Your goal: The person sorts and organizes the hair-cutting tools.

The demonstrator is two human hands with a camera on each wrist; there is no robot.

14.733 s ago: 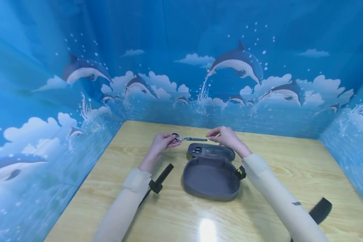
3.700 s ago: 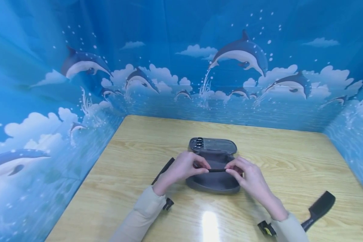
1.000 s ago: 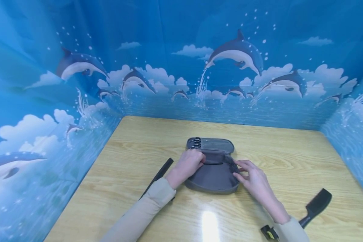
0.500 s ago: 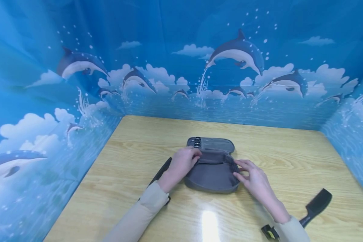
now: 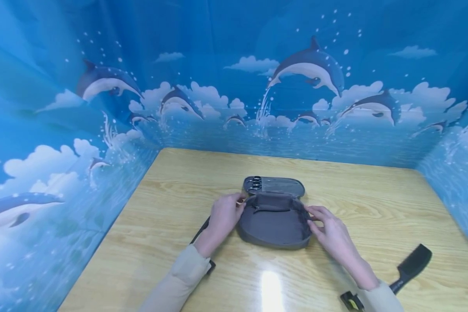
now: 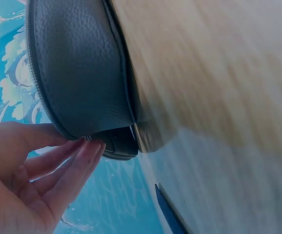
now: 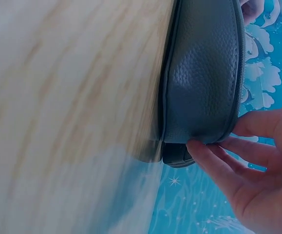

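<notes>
A grey zippered case (image 5: 274, 232) lies unzipped on the table, its lid (image 5: 290, 186) folded back away from me. Scissors (image 5: 256, 183) sit in the lid, handles at the left end. Inside the case, along its back wall, rests a slim dark item (image 5: 273, 210) of unclear kind. My left hand (image 5: 223, 216) pinches the case's left back corner; in the left wrist view its thumb is on the zipper edge and its fingers are behind. On the opposite side, my right hand (image 5: 331, 232) pinches the right rim between thumb and fingers.
At the right of the wooden table (image 5: 171, 195) lies a black comb (image 5: 413, 262), its handle end partly behind the right sleeve. A long dark object (image 5: 201, 229) lies left of the case, mostly covered by my left hand. Blue dolphin-print curtains (image 5: 234, 130) border the table.
Since a second ago, my left hand has drawn out of the case to its left back corner. The slim item, held in both hands earlier, now lies inside. Scissors once held are now away from my hands.
</notes>
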